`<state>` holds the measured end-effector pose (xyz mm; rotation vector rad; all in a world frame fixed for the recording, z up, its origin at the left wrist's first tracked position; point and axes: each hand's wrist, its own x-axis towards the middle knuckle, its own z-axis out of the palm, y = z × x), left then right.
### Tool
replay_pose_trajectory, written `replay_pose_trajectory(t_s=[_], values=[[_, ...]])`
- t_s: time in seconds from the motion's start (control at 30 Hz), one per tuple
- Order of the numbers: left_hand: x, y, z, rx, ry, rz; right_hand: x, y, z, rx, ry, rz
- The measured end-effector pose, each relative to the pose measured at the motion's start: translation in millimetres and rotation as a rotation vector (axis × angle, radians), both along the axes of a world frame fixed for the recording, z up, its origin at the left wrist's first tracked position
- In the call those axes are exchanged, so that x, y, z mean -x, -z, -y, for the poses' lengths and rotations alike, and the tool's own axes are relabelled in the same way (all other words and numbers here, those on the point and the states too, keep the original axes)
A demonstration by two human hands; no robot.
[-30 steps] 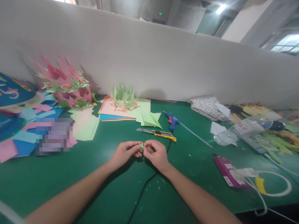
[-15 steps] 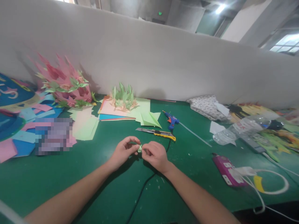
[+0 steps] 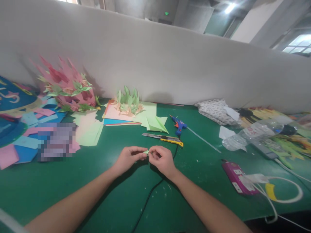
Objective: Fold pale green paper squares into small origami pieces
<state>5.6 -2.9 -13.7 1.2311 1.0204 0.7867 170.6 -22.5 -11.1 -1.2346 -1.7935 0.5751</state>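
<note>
Between my two hands is a small piece of light green folded paper (image 3: pixel 146 152), mostly covered by fingertips. My left hand (image 3: pixel 128 159) pinches its left side with thumb and index finger. My right hand (image 3: pixel 162 160) is closed on its right side, the fingers curled. Just beyond the hands lies a yellow utility knife (image 3: pixel 172 140) with its blade out, pointing left. A blue hot glue gun (image 3: pixel 179 125) rests behind the knife, a clear glue stick (image 3: pixel 202 139) sticking out of its back.
Coloured paper sheets (image 3: pixel 121 122) lie at the back under a green paper crown (image 3: pixel 129 100). A pink paper crown (image 3: pixel 73 87) stands at left. To the right are a plastic bottle (image 3: pixel 250 134) and a purple power strip (image 3: pixel 236 176). A black cord (image 3: pixel 149 195) crosses the green table.
My left fingers have closed to a flatter pinch on the green paper, and less of it shows between the hands. The surrounding things have stayed put.
</note>
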Motion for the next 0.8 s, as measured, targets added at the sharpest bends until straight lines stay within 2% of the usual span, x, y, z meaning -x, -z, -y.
replay_pose_trajectory(t_s=[0.23, 0.33, 0.63, 0.8], values=[[-1, -6.4, 0, 0.071, 0.005, 0.089, -3, -0.1, -2, -0.254, -0.068, 0.23], [-1, -8.1, 0, 0.096, 0.007, 0.097, -6, 1.3, -3, -0.313, -0.103, 0.328], [2, -14.8, 0, 0.082, 0.148, 0.018, -12, 2.9, -6, -0.616, -0.201, 0.584], [6, -15.7, -1, 0.106, 0.224, 0.003, -14, -3.8, -3, -0.675, -0.298, 0.7]])
